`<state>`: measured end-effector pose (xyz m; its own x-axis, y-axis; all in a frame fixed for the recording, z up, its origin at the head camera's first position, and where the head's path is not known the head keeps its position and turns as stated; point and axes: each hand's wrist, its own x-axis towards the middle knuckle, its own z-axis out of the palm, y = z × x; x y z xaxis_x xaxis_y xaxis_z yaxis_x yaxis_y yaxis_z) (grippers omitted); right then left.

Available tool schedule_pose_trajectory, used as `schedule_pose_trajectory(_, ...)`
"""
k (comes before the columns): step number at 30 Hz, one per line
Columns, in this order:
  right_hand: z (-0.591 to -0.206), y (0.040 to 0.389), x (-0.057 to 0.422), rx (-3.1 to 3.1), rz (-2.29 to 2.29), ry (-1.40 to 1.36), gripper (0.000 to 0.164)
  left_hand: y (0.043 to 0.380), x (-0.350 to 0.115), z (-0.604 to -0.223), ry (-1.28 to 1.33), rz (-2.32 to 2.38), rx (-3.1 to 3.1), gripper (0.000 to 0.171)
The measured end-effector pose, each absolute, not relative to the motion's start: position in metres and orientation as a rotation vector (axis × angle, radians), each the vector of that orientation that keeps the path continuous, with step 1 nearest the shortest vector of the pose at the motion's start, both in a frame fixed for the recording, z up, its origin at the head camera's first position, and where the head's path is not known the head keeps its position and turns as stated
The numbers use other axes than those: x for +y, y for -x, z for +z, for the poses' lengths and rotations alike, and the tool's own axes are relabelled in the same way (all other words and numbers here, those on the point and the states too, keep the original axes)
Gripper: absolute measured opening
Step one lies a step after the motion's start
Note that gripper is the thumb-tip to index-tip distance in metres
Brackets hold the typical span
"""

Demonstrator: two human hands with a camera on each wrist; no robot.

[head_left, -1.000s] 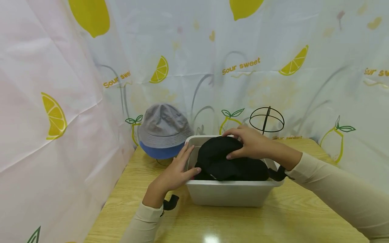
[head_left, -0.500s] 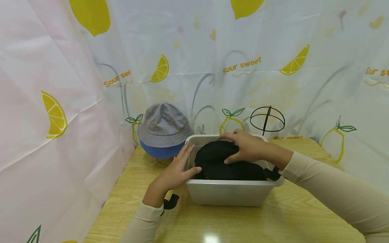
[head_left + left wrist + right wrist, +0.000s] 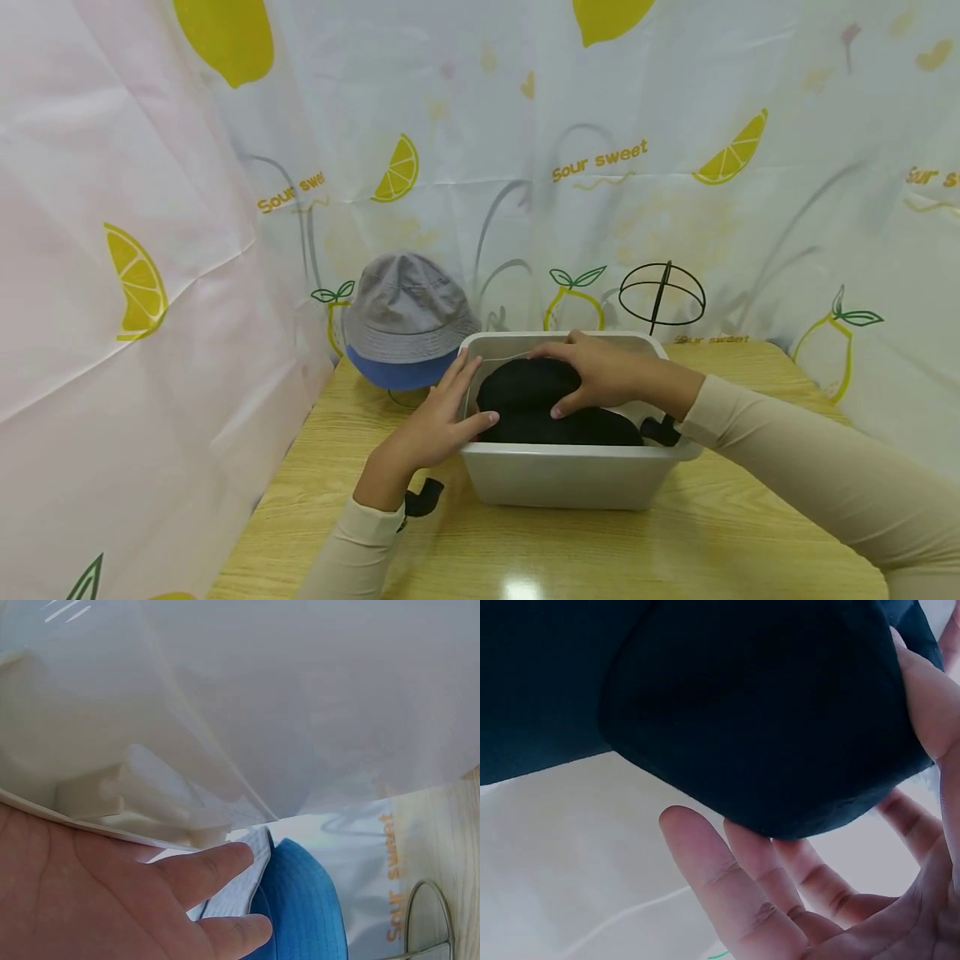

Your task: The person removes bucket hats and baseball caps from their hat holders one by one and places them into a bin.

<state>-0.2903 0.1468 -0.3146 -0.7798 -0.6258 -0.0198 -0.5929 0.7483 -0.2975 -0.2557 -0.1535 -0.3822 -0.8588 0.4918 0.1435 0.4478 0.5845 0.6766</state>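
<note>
A white plastic bin (image 3: 562, 479) stands on the table with a black fabric hat (image 3: 527, 385) down inside it. My right hand (image 3: 603, 373) holds the hat from the right, thumb on the near side. In the right wrist view, the fingers (image 3: 731, 889) curve behind the dark hat (image 3: 772, 720). On the bin's left rim rests my left hand (image 3: 426, 425), its fingers spread and fairly straight along the edge. The left wrist view has that palm (image 3: 82, 900) against the bin's rim. A sliver of something red lies low at the bin's left, mostly hidden.
A grey bucket hat (image 3: 405, 304) with a blue brim lining sits on a wire stand behind the bin's left. A black wire hat stand (image 3: 662, 292) rises bare at the back right. Lemon-printed sheets (image 3: 450, 92) hang behind and left of the wooden table (image 3: 600, 554).
My right hand has moved left and lower with the black hat, which now sits deeper in the bin. The left hand has stayed on the rim.
</note>
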Motion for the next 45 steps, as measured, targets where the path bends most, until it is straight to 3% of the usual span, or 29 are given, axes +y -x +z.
schedule_pose_trajectory(8,-0.317,0.293,0.144,2.790,-0.377,1.000,0.091,0.257,-0.153,-0.384,-0.831,1.104,2.779,0.084)
schedule_pose_trajectory(19,-0.314,0.293,0.145,2.698,-0.332,1.160,0.073,0.257,-0.152,-0.384,-0.830,1.111,2.768,0.084)
schedule_pose_trajectory(35,-0.324,0.302,0.126,2.641,-0.133,1.303,0.062,0.253,-0.152,-0.384,-0.823,1.136,2.779,0.085)
schedule_pose_trajectory(45,-0.333,0.303,0.112,2.630,-0.030,1.235,0.067,0.253,-0.151,-0.385,-0.832,1.132,2.792,0.085)
